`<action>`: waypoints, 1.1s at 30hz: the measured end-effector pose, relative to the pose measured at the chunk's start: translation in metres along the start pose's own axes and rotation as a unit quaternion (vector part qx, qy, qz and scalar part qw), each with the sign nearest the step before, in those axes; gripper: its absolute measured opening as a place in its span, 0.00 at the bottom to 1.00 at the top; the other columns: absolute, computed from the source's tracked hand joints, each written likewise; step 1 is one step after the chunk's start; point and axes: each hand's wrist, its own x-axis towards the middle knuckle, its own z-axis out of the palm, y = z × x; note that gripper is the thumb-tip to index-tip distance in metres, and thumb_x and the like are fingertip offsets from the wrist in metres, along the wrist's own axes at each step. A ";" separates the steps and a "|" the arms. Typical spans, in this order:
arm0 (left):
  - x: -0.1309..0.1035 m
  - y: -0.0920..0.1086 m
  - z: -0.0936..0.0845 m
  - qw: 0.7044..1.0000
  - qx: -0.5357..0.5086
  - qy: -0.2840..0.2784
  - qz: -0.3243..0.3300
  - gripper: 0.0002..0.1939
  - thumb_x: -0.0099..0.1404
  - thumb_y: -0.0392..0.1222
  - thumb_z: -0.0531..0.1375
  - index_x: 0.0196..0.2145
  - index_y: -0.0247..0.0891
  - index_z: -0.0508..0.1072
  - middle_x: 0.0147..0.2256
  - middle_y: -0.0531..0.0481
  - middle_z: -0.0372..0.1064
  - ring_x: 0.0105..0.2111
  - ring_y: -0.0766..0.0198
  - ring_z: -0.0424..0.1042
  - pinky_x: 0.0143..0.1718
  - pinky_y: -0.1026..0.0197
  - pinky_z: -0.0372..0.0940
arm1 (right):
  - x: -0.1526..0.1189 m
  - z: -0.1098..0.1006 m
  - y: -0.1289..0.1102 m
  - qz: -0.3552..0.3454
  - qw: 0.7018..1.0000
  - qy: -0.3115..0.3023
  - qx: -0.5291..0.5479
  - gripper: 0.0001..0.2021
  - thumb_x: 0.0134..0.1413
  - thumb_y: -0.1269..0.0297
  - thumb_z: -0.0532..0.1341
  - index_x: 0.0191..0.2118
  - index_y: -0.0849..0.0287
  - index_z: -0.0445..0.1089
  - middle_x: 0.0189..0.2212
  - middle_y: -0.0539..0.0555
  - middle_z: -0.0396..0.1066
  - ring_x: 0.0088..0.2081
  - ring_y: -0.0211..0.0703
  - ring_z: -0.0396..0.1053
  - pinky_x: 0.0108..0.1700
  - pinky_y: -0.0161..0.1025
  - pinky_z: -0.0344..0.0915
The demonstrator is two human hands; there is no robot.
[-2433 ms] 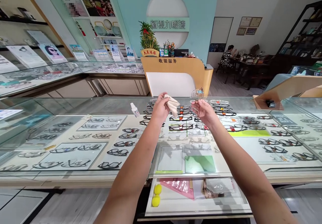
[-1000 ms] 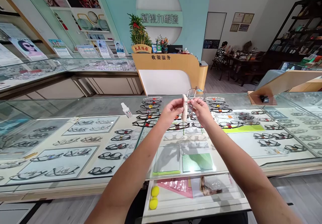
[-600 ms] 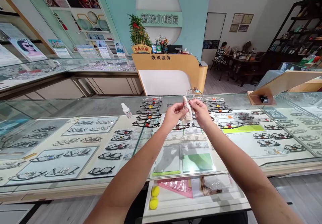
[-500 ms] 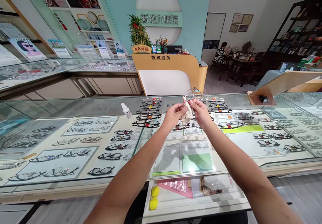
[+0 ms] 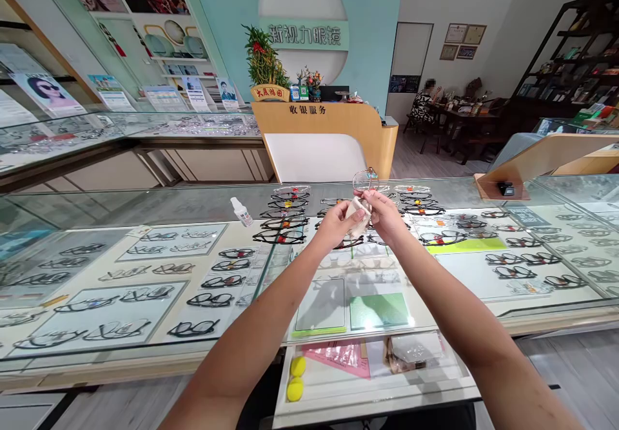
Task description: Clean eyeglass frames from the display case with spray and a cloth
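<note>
My left hand (image 5: 339, 222) pinches a pale cleaning cloth (image 5: 356, 222) between thumb and fingers, above the glass counter. Close beside it, my right hand (image 5: 383, 214) is closed on a thin-rimmed pair of eyeglasses (image 5: 362, 180), whose lens sticks up above the fingers. The cloth lies against the lower part of the glasses; the exact contact is hidden by my fingers. Rows of eyeglass frames with coloured tags (image 5: 282, 222) rest on the counter to the left of my hands, and more frames (image 5: 420, 211) lie to the right. A white spray bottle (image 5: 241, 212) stands farther left.
The glass display counter (image 5: 184, 349) holds many frames. Below my forearms an open drawer (image 5: 338, 404) contains two yellow round items (image 5: 295, 377) and papers. A wooden stand (image 5: 505, 182) is at the right. Across the aisle is a wooden cashier desk (image 5: 319, 120); a person (image 5: 423, 106) sits far back.
The eyeglasses have turned in my right hand, so the upright lens now shows farther left. The cloth has shifted a little lower and looks more bunched. The view has moved slightly.
</note>
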 end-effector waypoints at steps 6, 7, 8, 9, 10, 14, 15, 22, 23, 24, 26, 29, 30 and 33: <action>-0.004 0.004 0.003 0.991 -0.105 -0.041 -0.070 0.38 0.47 0.62 0.84 0.46 0.34 0.79 0.37 0.46 0.82 0.34 0.62 0.77 0.37 0.61 0.68 | 0.000 0.001 0.003 0.041 0.998 -0.038 0.025 0.23 0.45 0.43 0.81 0.35 0.56 0.79 0.40 0.51 0.84 0.23 0.31 0.58 0.22 0.35 0.50; -0.005 0.004 0.003 0.990 -0.112 -0.048 -0.078 0.37 0.46 0.61 0.84 0.44 0.34 0.80 0.37 0.44 0.83 0.34 0.61 0.78 0.37 0.61 0.68 | -0.001 0.002 0.003 0.039 0.998 -0.043 0.028 0.23 0.45 0.43 0.81 0.35 0.56 0.79 0.38 0.51 0.83 0.21 0.29 0.53 0.20 0.34 0.46; -0.005 0.005 0.004 0.988 -0.118 -0.053 -0.084 0.36 0.46 0.60 0.84 0.43 0.33 0.81 0.37 0.43 0.83 0.35 0.59 0.79 0.37 0.60 0.69 | -0.002 0.003 0.001 0.039 0.998 -0.047 0.030 0.23 0.45 0.43 0.81 0.35 0.57 0.79 0.35 0.50 0.81 0.20 0.28 0.48 0.20 0.34 0.43; -0.006 0.005 0.005 0.987 -0.124 -0.054 -0.085 0.36 0.46 0.60 0.84 0.43 0.33 0.81 0.37 0.42 0.83 0.35 0.58 0.81 0.38 0.60 0.70 | -0.003 0.005 0.000 0.040 0.997 -0.050 0.033 0.24 0.46 0.43 0.80 0.36 0.58 0.79 0.31 0.48 0.79 0.19 0.27 0.44 0.19 0.34 0.42; -0.007 0.005 0.007 0.987 -0.128 -0.052 -0.082 0.35 0.46 0.59 0.84 0.43 0.34 0.82 0.37 0.42 0.84 0.36 0.56 0.81 0.39 0.59 0.71 | -0.004 0.006 -0.002 0.043 0.997 -0.052 0.036 0.24 0.47 0.43 0.80 0.36 0.58 0.79 0.27 0.46 0.76 0.19 0.27 0.42 0.19 0.34 0.41; -0.010 0.003 0.015 0.992 -0.121 -0.022 -0.042 0.32 0.49 0.60 0.83 0.42 0.35 0.81 0.36 0.41 0.84 0.35 0.55 0.82 0.38 0.58 0.72 | -0.008 0.011 -0.005 0.042 0.997 -0.053 0.047 0.24 0.47 0.43 0.80 0.33 0.56 0.74 0.20 0.42 0.66 0.18 0.28 0.41 0.17 0.32 0.42; -0.010 0.002 0.017 0.992 -0.118 -0.009 -0.033 0.33 0.49 0.62 0.82 0.41 0.35 0.81 0.35 0.42 0.84 0.33 0.57 0.81 0.37 0.58 0.72 | -0.009 0.012 -0.004 0.037 0.997 -0.052 0.050 0.25 0.46 0.43 0.81 0.31 0.56 0.71 0.22 0.43 0.69 0.18 0.27 0.42 0.17 0.32 0.43; -0.011 -0.001 0.025 0.992 -0.094 0.082 0.005 0.37 0.53 0.74 0.76 0.42 0.38 0.78 0.27 0.51 0.78 0.24 0.63 0.75 0.27 0.61 0.69 | -0.016 0.023 -0.004 0.023 0.996 -0.056 0.061 0.27 0.43 0.43 0.83 0.31 0.53 0.69 0.20 0.41 0.66 0.17 0.30 0.51 0.16 0.32 0.55; -0.011 0.000 0.024 0.992 -0.094 0.084 0.009 0.37 0.55 0.76 0.74 0.43 0.38 0.78 0.27 0.51 0.78 0.24 0.63 0.75 0.26 0.61 0.68 | -0.017 0.023 -0.006 0.028 0.996 -0.061 0.062 0.26 0.43 0.44 0.82 0.31 0.53 0.69 0.18 0.41 0.64 0.17 0.31 0.52 0.16 0.32 0.56; -0.011 0.000 0.022 0.992 -0.096 0.076 0.008 0.38 0.55 0.77 0.73 0.44 0.38 0.78 0.27 0.51 0.78 0.25 0.62 0.76 0.26 0.61 0.69 | -0.017 0.022 -0.008 0.033 0.995 -0.064 0.063 0.25 0.44 0.44 0.82 0.31 0.53 0.70 0.17 0.40 0.62 0.17 0.32 0.52 0.16 0.32 0.56; -0.010 0.003 0.016 0.994 -0.103 0.027 -0.012 0.40 0.55 0.78 0.73 0.46 0.38 0.80 0.30 0.47 0.80 0.28 0.58 0.80 0.29 0.59 0.72 | -0.017 0.020 -0.012 0.040 0.995 -0.069 0.062 0.24 0.45 0.45 0.82 0.32 0.54 0.71 0.19 0.41 0.64 0.17 0.30 0.50 0.15 0.32 0.53; -0.010 0.009 0.001 0.990 -0.105 -0.081 -0.055 0.36 0.56 0.73 0.76 0.44 0.36 0.82 0.37 0.39 0.84 0.38 0.51 0.85 0.38 0.55 0.76 | -0.015 0.015 -0.016 0.049 0.995 -0.062 0.057 0.23 0.44 0.47 0.82 0.32 0.57 0.74 0.29 0.46 0.76 0.17 0.25 0.45 0.15 0.30 0.43; -0.010 0.012 -0.003 0.987 -0.103 -0.108 -0.066 0.34 0.57 0.70 0.77 0.44 0.36 0.82 0.39 0.38 0.85 0.41 0.49 0.85 0.40 0.54 0.76 | -0.013 0.014 -0.017 0.052 0.996 -0.056 0.054 0.23 0.44 0.47 0.82 0.32 0.57 0.75 0.33 0.48 0.79 0.17 0.24 0.45 0.15 0.30 0.42; -0.013 0.018 -0.009 0.982 -0.094 -0.150 -0.069 0.31 0.57 0.63 0.79 0.46 0.35 0.83 0.44 0.35 0.85 0.44 0.47 0.85 0.42 0.55 0.76 | -0.011 0.013 -0.017 0.060 0.996 -0.040 0.053 0.23 0.42 0.46 0.82 0.33 0.57 0.78 0.34 0.52 0.81 0.19 0.27 0.55 0.15 0.30 0.48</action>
